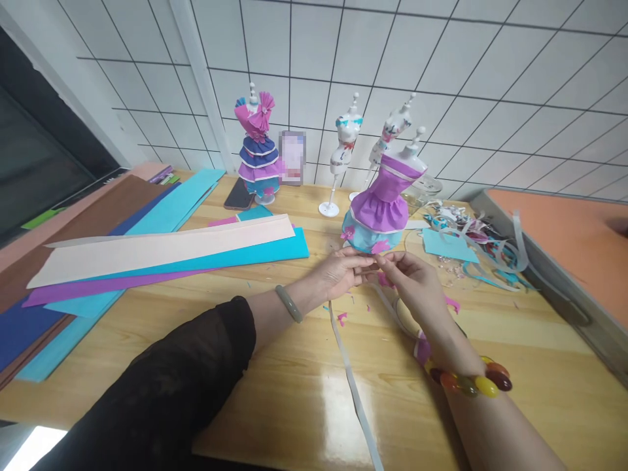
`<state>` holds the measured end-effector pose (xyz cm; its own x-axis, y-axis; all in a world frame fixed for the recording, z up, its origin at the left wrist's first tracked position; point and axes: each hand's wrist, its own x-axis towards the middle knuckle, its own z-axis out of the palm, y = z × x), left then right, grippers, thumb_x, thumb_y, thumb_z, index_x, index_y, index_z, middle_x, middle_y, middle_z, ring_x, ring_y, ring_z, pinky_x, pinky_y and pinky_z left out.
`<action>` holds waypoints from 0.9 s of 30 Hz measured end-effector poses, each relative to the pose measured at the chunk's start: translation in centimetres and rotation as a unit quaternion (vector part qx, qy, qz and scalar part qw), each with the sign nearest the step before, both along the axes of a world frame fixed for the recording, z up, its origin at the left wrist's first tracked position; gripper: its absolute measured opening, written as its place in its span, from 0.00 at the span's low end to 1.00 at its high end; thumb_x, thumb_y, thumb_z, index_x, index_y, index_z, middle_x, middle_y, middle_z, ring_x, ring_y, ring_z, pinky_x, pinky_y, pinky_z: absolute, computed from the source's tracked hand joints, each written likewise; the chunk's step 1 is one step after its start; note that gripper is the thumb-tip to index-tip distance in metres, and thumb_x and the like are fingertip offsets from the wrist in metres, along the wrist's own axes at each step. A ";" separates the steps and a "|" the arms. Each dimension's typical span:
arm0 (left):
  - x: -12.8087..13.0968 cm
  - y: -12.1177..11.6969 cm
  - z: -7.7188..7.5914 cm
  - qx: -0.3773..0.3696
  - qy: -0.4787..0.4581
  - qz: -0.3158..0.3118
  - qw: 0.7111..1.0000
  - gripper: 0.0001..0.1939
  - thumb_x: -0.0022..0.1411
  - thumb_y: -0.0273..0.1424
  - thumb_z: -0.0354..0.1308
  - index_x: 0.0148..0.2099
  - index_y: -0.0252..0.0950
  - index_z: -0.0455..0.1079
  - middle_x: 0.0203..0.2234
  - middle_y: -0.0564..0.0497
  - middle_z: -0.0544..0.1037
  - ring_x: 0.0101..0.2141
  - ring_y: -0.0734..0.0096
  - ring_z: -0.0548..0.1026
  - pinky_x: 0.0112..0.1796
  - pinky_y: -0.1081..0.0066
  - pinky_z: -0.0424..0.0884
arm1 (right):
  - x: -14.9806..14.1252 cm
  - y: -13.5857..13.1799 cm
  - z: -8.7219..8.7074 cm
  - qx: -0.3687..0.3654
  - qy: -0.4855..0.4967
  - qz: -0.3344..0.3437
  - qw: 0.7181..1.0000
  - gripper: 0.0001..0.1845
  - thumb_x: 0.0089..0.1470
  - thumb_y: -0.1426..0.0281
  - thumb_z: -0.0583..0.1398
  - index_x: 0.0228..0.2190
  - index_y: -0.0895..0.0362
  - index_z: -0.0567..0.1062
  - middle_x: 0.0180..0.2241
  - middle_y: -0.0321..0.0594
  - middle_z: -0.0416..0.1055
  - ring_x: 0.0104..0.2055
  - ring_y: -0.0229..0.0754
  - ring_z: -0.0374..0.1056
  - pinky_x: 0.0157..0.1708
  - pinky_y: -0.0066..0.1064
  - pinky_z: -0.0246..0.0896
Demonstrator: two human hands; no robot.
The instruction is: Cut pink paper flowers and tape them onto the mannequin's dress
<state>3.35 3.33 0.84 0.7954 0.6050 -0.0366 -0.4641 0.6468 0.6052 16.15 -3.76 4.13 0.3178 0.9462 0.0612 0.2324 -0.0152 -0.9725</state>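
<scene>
A small dress form wears a purple and turquoise paper dress (377, 209) with white trim and pink paper flowers. At its lower hem, my left hand (343, 271) is closed, thumb and fingers pinching the edge. My right hand (409, 278) meets it there from the right, thumb and forefinger pressed together on the same hem. Whether a strip is also between the fingers is hidden. A narrow white ribbon-like strip (349, 373) runs from beneath my left hand towards the table's front edge. Pink paper scraps (342, 318) lie below the hands.
Coloured paper sheets (171, 252) cover the left side. Behind stand a finished dressed form (259, 157), a barer form (347, 147) and another form (392, 127). A phone (239, 194) lies at the back. Scraps and a turquoise piece (450, 245) lie right, beside an orange-lined tray (564, 288).
</scene>
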 end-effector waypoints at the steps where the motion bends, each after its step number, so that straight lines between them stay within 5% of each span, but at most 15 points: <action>1: 0.0 0.0 0.0 0.000 0.004 0.003 1.000 0.10 0.47 0.23 0.64 0.36 0.32 0.72 0.33 0.48 0.76 0.36 0.72 0.74 0.42 0.67 0.64 | 0.3 -0.2 0.0 -0.008 -0.011 0.002 1.000 0.16 0.45 0.56 0.64 0.26 0.57 0.72 0.19 0.33 0.64 0.19 0.33 0.56 0.18 0.26 0.52; 12: -0.1 0.2 -1.3 -0.004 0.034 0.006 0.999 0.12 0.47 0.25 0.66 0.36 0.30 0.71 0.32 0.47 0.75 0.35 0.73 0.73 0.40 0.67 0.64 | 3.6 -1.0 0.5 -0.025 -0.039 -0.086 0.995 0.15 0.49 0.57 0.62 0.22 0.56 0.70 0.16 0.32 0.61 0.19 0.32 0.54 0.19 0.26 0.47; 18: -0.2 0.1 -1.3 -0.010 0.052 0.025 0.998 0.14 0.43 0.25 0.68 0.35 0.29 0.71 0.30 0.49 0.75 0.33 0.73 0.73 0.40 0.68 0.63 | 4.5 -1.3 1.4 0.053 -0.048 -0.150 0.986 0.12 0.48 0.61 0.62 0.26 0.57 0.72 0.21 0.31 0.62 0.22 0.32 0.57 0.25 0.27 0.54; 24: -0.4 -0.2 -0.5 -0.009 0.067 0.022 0.997 0.15 0.40 0.24 0.69 0.34 0.29 0.71 0.29 0.48 0.75 0.32 0.75 0.73 0.40 0.68 0.63 | 3.6 -0.2 7.9 0.162 -0.144 -0.193 0.957 0.16 0.49 0.63 0.63 0.41 0.54 0.76 0.32 0.38 0.72 0.31 0.37 0.67 0.32 0.34 0.61; 27: -0.5 -0.4 -0.3 -0.012 0.061 0.015 0.998 0.16 0.39 0.25 0.69 0.34 0.30 0.72 0.28 0.49 0.75 0.31 0.75 0.73 0.40 0.67 0.63 | 2.0 1.1 12.0 0.175 -0.251 -0.123 0.944 0.20 0.53 0.64 0.60 0.48 0.53 0.72 0.42 0.44 0.74 0.41 0.43 0.71 0.35 0.37 0.64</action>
